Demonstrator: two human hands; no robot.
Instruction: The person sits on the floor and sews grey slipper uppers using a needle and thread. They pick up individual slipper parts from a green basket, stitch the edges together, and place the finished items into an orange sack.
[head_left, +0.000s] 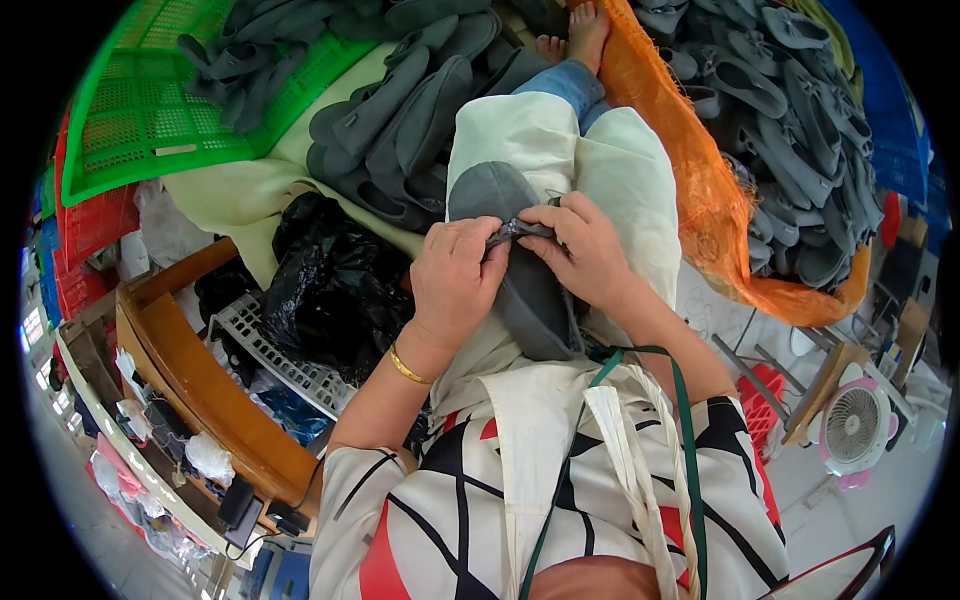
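A dark grey cloth slipper (535,305) lies lengthwise across my lap, on a pale apron (630,170). Both hands pinch the rim of its opening near the middle. My left hand (460,270), with a gold bracelet on the wrist, grips the edge from the left, thumb and fingers pressed together. From the right, my right hand (585,250) pinches the same edge, its fingertips close to the left ones. Whether a needle or thread sits between the fingers is too small to make out.
Similar grey slippers pile up (400,130) beyond my left hand, and more lie in a green basket (130,120). At the right an orange sack (690,130) borders another heap of slippers (800,150). A black plastic bag (330,280), wooden furniture (220,380) and a fan (855,425) stand around me.
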